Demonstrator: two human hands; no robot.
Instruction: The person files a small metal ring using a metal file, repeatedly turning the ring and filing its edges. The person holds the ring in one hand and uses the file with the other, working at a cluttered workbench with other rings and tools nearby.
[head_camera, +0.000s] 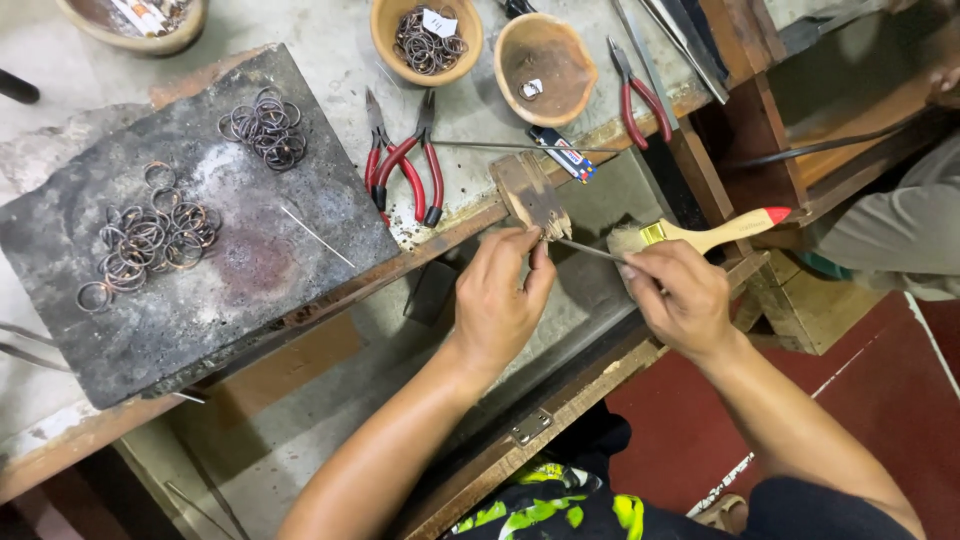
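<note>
The left hand (497, 300) pinches something small between thumb and fingertips against the wooden peg (532, 193) that juts from the bench edge (the piece itself is too small to make out); the right hand (678, 298) is closed round a thin file (580, 247), its tip meeting the left fingertips at the peg. To do this well, I judge, the piece should be braced hard on the peg, the strokes short and level, the left thumb kept clear of the tip. Just past the right hand lies a brush (715, 232), pale wooden handle, red end, yellow metal band. Beyond the peg, red-handled pliers (405, 165) rest on the bench, and a long rod (520, 147) runs beside them. A small flat packet (562, 154), blue with red and white, lies by the rod. To the left, a dark slab (240, 290) carries two heaps of wire rings (150, 235). Farthest off, a clay bowl (385, 25) holds more rings and a small white paper tag (438, 22); the bowl next to it (545, 65) holds one tiny white piece.
</note>
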